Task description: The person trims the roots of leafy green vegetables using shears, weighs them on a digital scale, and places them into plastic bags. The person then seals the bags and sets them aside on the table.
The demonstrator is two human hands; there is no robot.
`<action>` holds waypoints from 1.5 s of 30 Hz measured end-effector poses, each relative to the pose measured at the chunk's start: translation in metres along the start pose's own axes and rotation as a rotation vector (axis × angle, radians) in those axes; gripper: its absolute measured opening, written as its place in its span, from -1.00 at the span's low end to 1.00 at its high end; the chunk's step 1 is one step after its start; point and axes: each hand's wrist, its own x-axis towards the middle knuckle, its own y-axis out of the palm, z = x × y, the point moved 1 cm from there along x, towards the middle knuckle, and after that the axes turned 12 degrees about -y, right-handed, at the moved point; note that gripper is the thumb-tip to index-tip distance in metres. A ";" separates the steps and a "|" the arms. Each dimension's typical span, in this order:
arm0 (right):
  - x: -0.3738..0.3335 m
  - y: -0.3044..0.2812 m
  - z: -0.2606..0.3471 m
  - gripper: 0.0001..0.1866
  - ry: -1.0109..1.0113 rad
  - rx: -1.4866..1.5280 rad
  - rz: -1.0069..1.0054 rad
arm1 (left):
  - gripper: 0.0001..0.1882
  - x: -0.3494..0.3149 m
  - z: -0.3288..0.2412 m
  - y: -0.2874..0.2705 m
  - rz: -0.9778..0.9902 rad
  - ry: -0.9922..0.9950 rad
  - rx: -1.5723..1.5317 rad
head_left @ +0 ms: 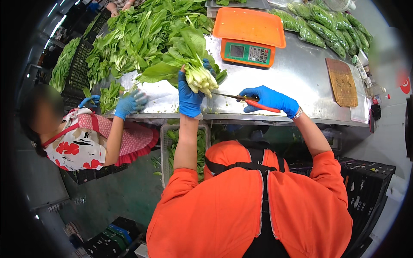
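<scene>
From where I stand, a pale crate [164,144] of leaves sits nearest, below the table edge, left of the orange scale [248,30]. In front of that scale, the person's gloved right hand [271,99] is closed round orange-handled scissors [263,105], blades pointing left. Left of the scale's front, their left hand [189,96] is wrapped about a bunch of greens [200,78], fingers curled in; whether the blade tips touch its pale stems, I can't tell. Farther left of the scale, a co-worker's gloved hand [129,104] is spread open. A brown board [342,83] lies right of the scale. Loose greens [129,45] heap up to its left; bagged greens [333,28] lie right, farther back.
</scene>
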 end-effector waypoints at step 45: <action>0.012 0.029 0.028 -0.53 -0.381 -0.870 -0.616 | -0.52 -0.023 0.002 0.013 -0.094 0.130 0.030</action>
